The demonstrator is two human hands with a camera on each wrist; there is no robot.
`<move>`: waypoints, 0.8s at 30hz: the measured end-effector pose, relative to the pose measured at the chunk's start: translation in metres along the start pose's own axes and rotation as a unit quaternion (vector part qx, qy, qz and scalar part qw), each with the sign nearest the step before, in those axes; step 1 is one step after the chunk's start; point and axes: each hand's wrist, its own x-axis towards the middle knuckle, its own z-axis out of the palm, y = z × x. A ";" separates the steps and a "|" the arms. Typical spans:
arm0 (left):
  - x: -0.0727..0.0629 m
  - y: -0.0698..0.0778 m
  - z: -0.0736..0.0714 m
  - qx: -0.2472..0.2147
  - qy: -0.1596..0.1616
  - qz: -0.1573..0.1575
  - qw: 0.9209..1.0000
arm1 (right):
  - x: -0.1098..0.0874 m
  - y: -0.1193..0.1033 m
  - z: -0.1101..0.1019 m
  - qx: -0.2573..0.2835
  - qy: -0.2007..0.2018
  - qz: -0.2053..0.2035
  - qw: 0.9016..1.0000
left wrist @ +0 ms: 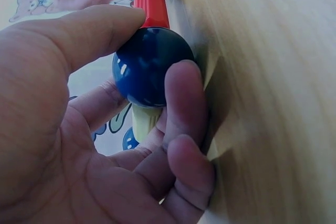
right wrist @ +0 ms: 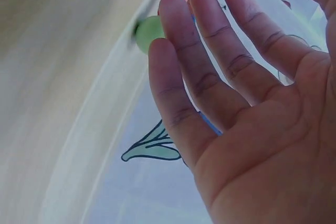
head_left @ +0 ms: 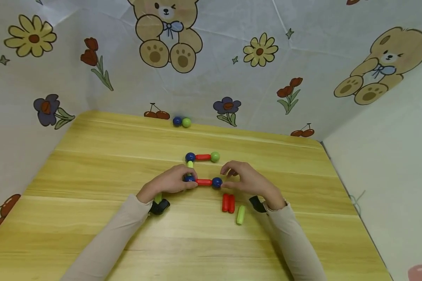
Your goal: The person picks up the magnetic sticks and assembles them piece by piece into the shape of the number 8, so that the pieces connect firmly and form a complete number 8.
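Note:
On the table, sticks and balls are joined in an open-sided shape. My left hand (head_left: pixel 172 180) grips its near-left blue ball (left wrist: pixel 152 66), thumb on one side and curled fingers on the other. From that ball a red stick (head_left: pixel 204 182) runs right to another blue ball (head_left: pixel 217 182). A yellow-green stick (head_left: pixel 190 165), partly hidden by my fingers, leads back to the far blue ball (head_left: pixel 190 157), where a second red stick (head_left: pixel 202 157) ends in a green ball (head_left: pixel 215 157). My right hand (head_left: pixel 246 178) holds nothing, its fingers loosely bent, thumb tip close beside the right blue ball.
Two loose red sticks (head_left: pixel 228 203) lie side by side below my right hand, with a yellow-green stick (head_left: pixel 240 215) near them. Another yellow-green stick (head_left: pixel 158 198) shows partly under my left wrist. A blue ball (head_left: pixel 177 121) and a green ball (head_left: pixel 186 122) sit at the table's back edge.

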 end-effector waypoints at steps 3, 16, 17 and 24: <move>0.000 0.000 -0.001 -0.003 0.000 0.005 1.000 | -0.008 -0.002 0.001 0.003 -0.008 0.004 1.000; 0.000 0.000 0.000 -0.008 0.002 0.000 1.000 | -0.046 0.010 0.014 0.025 -0.020 -0.013 0.999; 0.000 0.000 0.000 -0.008 0.002 0.000 1.000 | -0.048 0.011 0.015 0.025 -0.021 -0.012 0.999; 0.000 -0.001 0.000 -0.009 -0.001 0.002 1.000 | -0.056 0.018 0.022 0.027 -0.020 -0.003 0.999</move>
